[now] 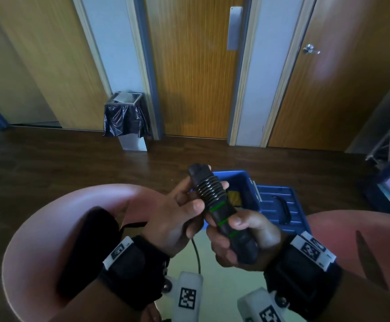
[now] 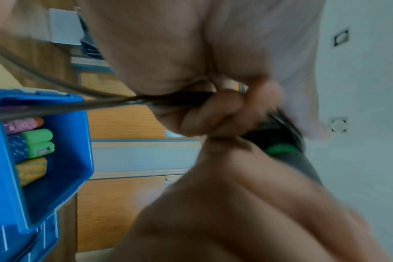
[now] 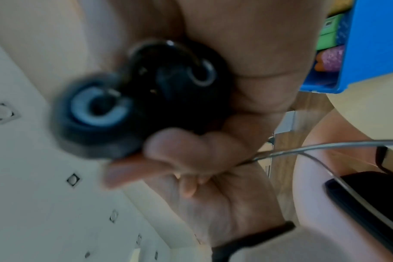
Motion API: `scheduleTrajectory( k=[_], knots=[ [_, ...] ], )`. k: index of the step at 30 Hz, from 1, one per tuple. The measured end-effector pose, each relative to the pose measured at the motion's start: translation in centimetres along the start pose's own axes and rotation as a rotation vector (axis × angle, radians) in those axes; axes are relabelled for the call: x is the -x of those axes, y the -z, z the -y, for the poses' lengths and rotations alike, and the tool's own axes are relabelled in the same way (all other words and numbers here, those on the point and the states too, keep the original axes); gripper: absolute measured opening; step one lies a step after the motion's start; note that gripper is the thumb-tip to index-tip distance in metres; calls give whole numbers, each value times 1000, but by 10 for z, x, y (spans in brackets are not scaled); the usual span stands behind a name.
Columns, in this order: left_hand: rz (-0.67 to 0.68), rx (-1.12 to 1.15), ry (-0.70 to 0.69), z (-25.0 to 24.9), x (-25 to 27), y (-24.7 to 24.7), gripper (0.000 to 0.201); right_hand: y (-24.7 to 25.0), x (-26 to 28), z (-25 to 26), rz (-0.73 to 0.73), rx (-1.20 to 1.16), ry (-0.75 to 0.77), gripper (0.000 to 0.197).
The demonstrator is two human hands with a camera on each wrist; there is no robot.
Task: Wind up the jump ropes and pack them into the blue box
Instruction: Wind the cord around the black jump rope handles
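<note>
Hands with jump-rope handles in front of the box, doors behind.
Left hand (image 1: 177,212) left of the handles (image 1: 222,212), right hand (image 1: 243,240) below-right gripping them; box (image 1: 240,182) behind, lid (image 1: 280,205) to its right; bin (image 1: 125,117) far back-left against the doors (image 1: 196,66).

An institutional or office-type interior — a hallway-like room with several tall wooden doors (image 1: 194,73) set in grey-blue frames, one with a metal push plate (image 1: 234,29), another with a lever handle (image 1: 310,50); dark wood-plank floor (image 1: 49,163), a steel bin lined with a black bag (image 1: 125,117) — recessed ceiling lights (image 3: 2,112) above
</note>
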State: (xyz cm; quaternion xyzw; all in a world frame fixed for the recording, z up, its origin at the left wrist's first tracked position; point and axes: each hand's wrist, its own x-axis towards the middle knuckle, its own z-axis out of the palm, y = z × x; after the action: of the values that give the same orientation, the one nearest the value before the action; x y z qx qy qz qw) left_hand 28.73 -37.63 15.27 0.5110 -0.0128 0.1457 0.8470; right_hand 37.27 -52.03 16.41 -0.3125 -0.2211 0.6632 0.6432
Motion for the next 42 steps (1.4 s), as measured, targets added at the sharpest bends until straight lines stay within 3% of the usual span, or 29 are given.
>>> scheduleTrajectory(
  k=[2, 5, 7, 10, 13, 18, 29, 32, 37, 40, 42],
  knots=[
    [31, -39, 7, -2, 0, 3, 77, 5, -1, -2, 52, -31, -20, 36],
    [-67, -141, 5, 0, -1, 4, 54, 7, 0, 1, -21, 32, -103, 37],
    [-167, -170, -16, 6, -1, 6, 54, 2, -2, 6, -179, 157, -161, 41],
    [-363, -343, -74, 12, -1, 6, 60, -6, -8, 8, -495, 522, -99, 39],
    [-432, -545, -120, 12, -2, 0, 57, -10, -13, 4, -574, 689, -55, 28],
    [-287, -641, -131, 1, -12, -2, 67, -8, -2, 14, -435, 342, -45, 27],
    [-49, -72, -22, 6, -17, -9, 81, 14, 12, 9, -72, -48, -11, 36],
    [-20, -43, -7, 10, -17, -11, 80, 18, 15, 11, -52, -39, -22, 36],
    [-213, -134, 30, 18, -22, -5, 62, 24, 12, 21, -373, 244, -111, 46],
    [-289, -323, -3, 20, -23, -5, 58, 19, 10, 24, -647, 765, -36, 46],
    [-296, -394, -24, 23, -24, -9, 56, 18, 8, 18, -678, 1132, -36, 55]
  ],
)
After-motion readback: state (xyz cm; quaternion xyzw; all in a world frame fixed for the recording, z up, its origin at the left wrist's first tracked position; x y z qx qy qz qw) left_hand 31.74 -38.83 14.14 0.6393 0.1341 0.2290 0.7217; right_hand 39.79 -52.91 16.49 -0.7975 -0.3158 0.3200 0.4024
